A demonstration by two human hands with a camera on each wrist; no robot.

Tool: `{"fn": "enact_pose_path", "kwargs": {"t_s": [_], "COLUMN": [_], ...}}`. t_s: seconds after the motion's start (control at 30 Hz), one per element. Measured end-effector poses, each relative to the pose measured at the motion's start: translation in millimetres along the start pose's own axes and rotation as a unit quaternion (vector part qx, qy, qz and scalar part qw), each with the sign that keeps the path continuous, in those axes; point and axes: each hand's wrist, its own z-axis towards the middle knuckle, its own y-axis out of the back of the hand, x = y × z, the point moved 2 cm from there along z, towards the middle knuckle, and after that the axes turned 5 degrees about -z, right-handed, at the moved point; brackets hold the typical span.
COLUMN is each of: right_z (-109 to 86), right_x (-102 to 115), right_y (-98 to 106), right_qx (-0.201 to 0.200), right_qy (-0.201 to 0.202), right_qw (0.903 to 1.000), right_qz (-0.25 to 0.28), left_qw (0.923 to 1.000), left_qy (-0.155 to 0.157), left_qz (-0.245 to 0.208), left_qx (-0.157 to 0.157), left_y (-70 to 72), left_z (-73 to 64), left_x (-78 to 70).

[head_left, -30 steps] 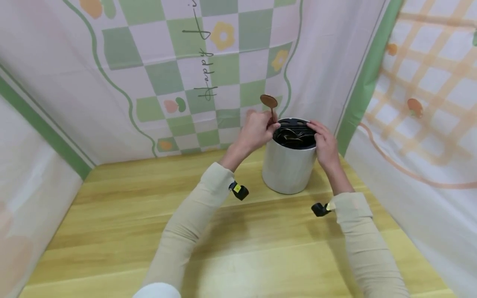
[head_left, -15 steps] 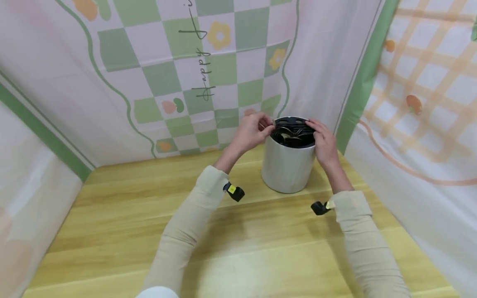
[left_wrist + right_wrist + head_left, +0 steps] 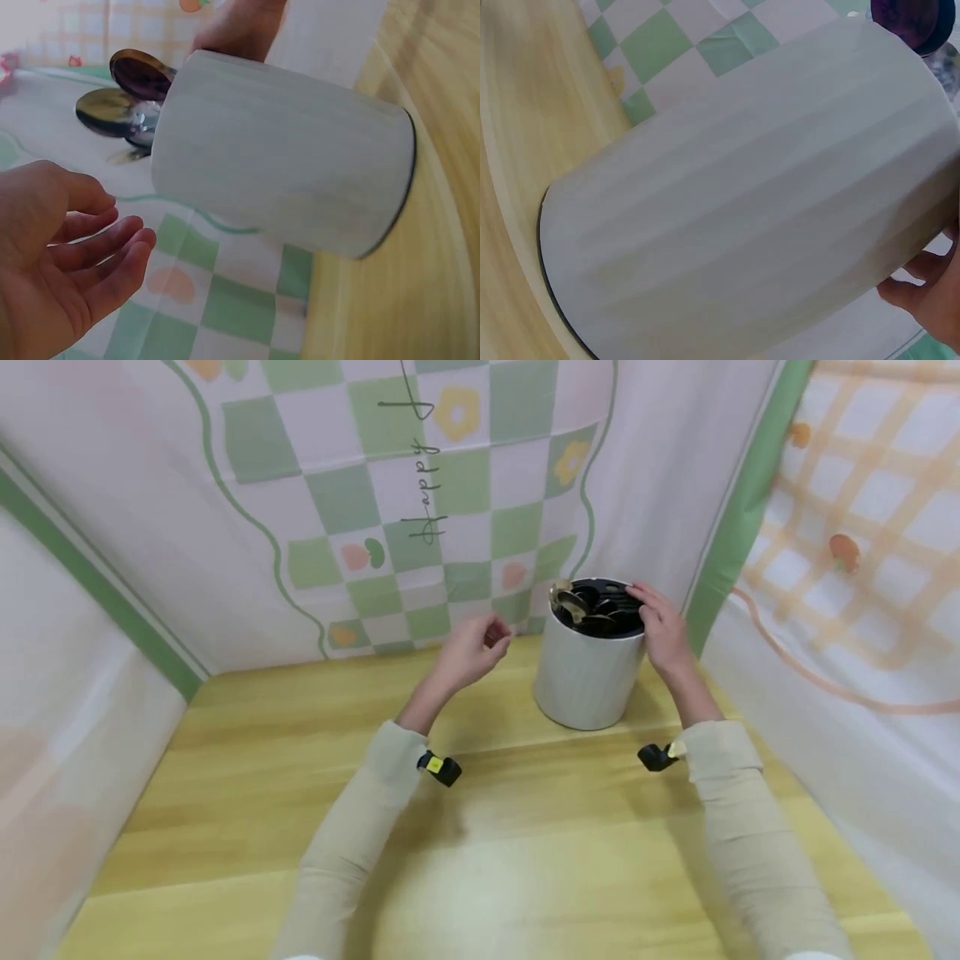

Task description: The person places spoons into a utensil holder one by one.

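Note:
A white ribbed cylindrical utensil holder with a black inner top stands upright on the wooden table. Several spoons are inside it, bowls up; a gold-coloured spoon and a darker spoon stick out above the rim in the left wrist view. My left hand is off to the left of the holder, apart from it, with fingers loosely bent and nothing in them. My right hand grips the holder at its right rim, fingers over the top edge. Part of that hand is hidden in the right wrist view.
The wooden table reaches toward me in front of the holder. A patterned cloth with green checks hangs just behind, and another cloth with orange plaid hangs close on the right.
The spoon that my left hand held over the holder went down into it. The left hand has let go and moved away left. My right hand stays on the rim.

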Motion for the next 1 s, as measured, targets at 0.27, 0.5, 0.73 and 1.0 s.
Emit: {"fn": "enact_pose_path", "kwargs": {"t_s": [0.27, 0.5, 0.73, 1.0], "right_z": [12.6, 14.1, -5.7, -48.7], "right_x": [7.2, 42.0, 85.1, 115.6], "right_y": [35.1, 43.7, 36.6, -9.0], "right_qx": [-0.009, -0.02, -0.04, -0.044], "right_qy": [-0.02, 0.056, 0.146, 0.219], "right_qw": [0.9994, 0.9966, 0.9844, 0.9657], "right_qz": [-0.025, -0.057, -0.09, -0.133], "left_qw": [0.9986, 0.9921, 0.985, 0.9614], "left_qy": [0.029, 0.032, 0.009, -0.065], "left_qz": [0.025, 0.085, 0.127, 0.203], "left_qx": [-0.037, -0.086, -0.117, -0.174], "left_y": [18.6, 28.6, 27.4, 20.9], "left_z": [-31.6, -52.1, -66.0, -81.7], "left_x": [24.1, 25.4, 17.8, 19.8]}}
